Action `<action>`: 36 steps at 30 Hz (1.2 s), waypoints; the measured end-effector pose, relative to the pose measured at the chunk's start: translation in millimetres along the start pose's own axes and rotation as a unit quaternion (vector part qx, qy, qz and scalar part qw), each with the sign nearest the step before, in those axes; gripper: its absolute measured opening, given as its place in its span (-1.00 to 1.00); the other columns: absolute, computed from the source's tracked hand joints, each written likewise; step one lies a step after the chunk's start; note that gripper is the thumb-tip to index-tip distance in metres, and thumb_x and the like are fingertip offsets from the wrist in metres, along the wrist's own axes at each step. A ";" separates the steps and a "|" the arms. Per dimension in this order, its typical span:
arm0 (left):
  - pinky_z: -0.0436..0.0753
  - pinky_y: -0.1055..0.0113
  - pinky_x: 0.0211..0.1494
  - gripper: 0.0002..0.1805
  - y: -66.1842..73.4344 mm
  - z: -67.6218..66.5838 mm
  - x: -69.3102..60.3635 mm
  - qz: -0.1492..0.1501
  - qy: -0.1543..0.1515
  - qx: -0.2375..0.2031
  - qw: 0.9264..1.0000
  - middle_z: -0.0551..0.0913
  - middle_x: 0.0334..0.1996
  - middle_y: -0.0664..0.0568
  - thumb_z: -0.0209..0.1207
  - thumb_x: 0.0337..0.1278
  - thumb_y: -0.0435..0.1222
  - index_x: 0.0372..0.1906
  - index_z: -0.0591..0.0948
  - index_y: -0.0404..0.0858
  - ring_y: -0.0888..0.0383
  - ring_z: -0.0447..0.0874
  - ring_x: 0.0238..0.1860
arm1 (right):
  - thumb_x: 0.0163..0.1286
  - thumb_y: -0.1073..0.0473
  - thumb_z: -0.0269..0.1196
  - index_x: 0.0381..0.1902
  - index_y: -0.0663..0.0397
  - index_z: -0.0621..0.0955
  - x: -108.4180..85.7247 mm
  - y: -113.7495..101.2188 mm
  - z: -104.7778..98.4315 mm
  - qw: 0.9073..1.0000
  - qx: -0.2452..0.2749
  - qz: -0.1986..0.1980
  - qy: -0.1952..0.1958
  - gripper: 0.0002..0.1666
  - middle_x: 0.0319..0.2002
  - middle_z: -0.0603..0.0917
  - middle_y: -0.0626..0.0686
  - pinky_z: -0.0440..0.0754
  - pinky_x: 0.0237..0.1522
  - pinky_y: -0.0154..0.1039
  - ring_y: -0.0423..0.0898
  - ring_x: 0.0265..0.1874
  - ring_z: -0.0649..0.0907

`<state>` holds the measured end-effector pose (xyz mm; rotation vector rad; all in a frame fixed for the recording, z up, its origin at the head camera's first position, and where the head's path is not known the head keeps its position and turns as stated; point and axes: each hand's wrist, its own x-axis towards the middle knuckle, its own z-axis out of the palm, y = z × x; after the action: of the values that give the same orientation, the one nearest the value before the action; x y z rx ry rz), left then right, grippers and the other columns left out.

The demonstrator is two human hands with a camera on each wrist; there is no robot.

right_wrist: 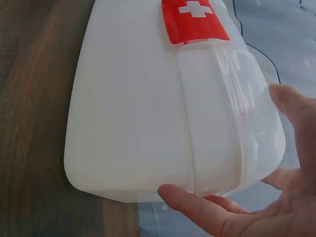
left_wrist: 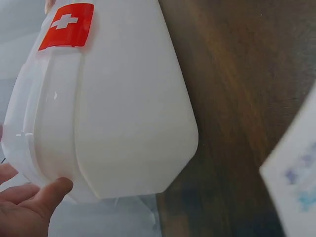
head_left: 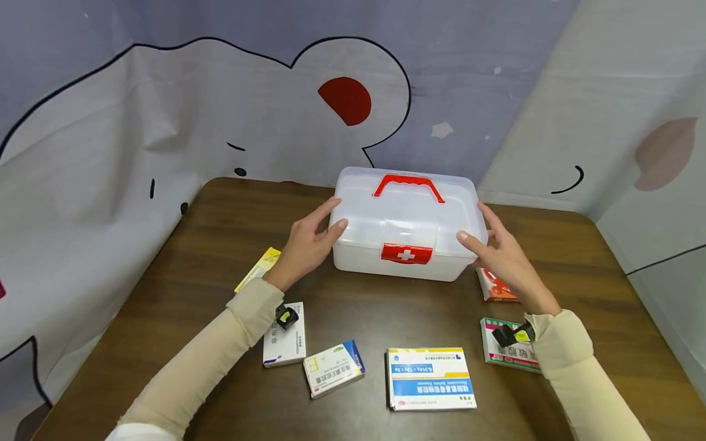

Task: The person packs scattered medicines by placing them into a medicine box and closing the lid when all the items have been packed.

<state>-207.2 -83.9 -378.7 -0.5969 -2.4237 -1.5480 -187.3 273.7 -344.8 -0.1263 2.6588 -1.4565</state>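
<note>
1. The translucent first-aid box (head_left: 410, 215) stands upright on the brown surface (head_left: 220, 220), lid down, red latch (head_left: 407, 253) facing front; its cloudy walls may hide any contents.
2. Left hand (head_left: 310, 246) and right hand (head_left: 503, 260) touch its opposite ends, fingers spread, fairly straight.
3. A blue-and-white medicine carton (head_left: 432, 380) lies in front.

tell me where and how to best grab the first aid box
Probably by its two short ends, one hand coming from each side: the first aid box is wide, and the left hand and right hand are at those ends. The red arched handle on the lid might suit one hand from above.
</note>
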 end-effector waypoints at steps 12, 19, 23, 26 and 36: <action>0.36 0.22 0.20 -0.14 2.8 -0.7 -20.1 0.011 -0.011 0.027 1.000 0.14 0.39 0.09 0.34 -0.12 -0.07 0.35 0.24 -0.13 0.15 0.20 0.33 | -0.04 0.06 0.45 0.42 -0.07 0.00 -19.5 -2.5 7.9 0.991 -0.074 -0.107 0.031 0.18 0.31 0.10 0.07 0.55 -0.07 -0.16 0.06 0.20 0.32; 0.36 0.18 0.20 -0.15 4.8 -1.1 -27.4 0.020 0.000 0.027 0.999 0.15 0.38 0.01 0.36 -0.15 -0.10 0.30 0.28 -0.25 0.08 0.21 0.32 | -0.04 0.18 0.45 0.38 0.16 0.05 -36.2 -22.9 14.9 0.990 -0.064 -0.120 0.038 0.13 0.32 0.11 0.16 0.47 -0.01 -0.01 0.16 0.25 0.29; 0.36 0.24 0.19 -0.15 6.7 0.1 -31.6 0.022 0.003 0.028 0.999 0.13 0.39 0.04 0.35 -0.14 -0.07 0.31 0.28 -0.24 0.10 0.21 0.32 | -0.03 0.21 0.44 0.37 0.16 0.08 -41.8 -27.9 17.1 0.990 -0.048 -0.123 0.041 0.09 0.33 0.10 0.17 0.47 -0.03 0.02 0.20 0.24 0.30; 0.37 0.26 0.18 -0.14 7.9 -0.3 -35.6 0.021 0.005 0.027 0.999 0.13 0.39 0.07 0.35 -0.14 -0.06 0.32 0.27 -0.21 0.12 0.21 0.32 | -0.04 0.22 0.44 0.37 0.15 0.09 -43.7 -27.3 18.8 0.990 -0.039 -0.128 0.044 0.09 0.32 0.10 0.15 0.45 -0.01 0.00 0.18 0.24 0.29; 0.39 0.26 0.15 -0.17 11.0 -1.0 -47.5 0.015 0.018 0.002 1.000 0.19 0.36 0.08 0.37 -0.18 -0.07 0.30 0.33 -0.15 0.14 0.25 0.30 | -0.11 0.32 0.46 0.27 0.27 0.28 -56.6 -26.8 22.8 0.978 -0.084 -0.174 0.080 -0.04 0.30 0.20 0.22 0.38 0.00 -0.05 0.11 0.16 0.34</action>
<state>-159.8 -91.5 -387.3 -0.5970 -2.3806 -1.5277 -127.6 247.3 -331.4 -0.5357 3.0097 -1.3740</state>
